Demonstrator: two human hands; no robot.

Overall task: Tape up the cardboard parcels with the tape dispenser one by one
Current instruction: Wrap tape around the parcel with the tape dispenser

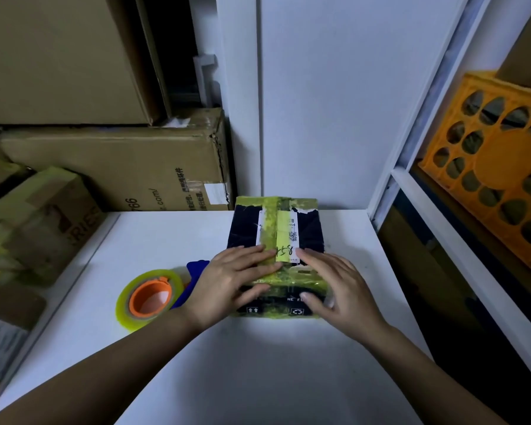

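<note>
Hands (284,283) flat on boxy dark parcel (276,237), glossy yellow tape (270,222).

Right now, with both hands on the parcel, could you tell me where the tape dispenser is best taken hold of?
Probably by its blue handle, reached from above with the left hand. The tape dispenser lies on the table just left of the dark parcel, its roll facing up and its handle pointing towards the parcel, partly hidden behind that hand. The roll looks too wide to grip well.
</note>
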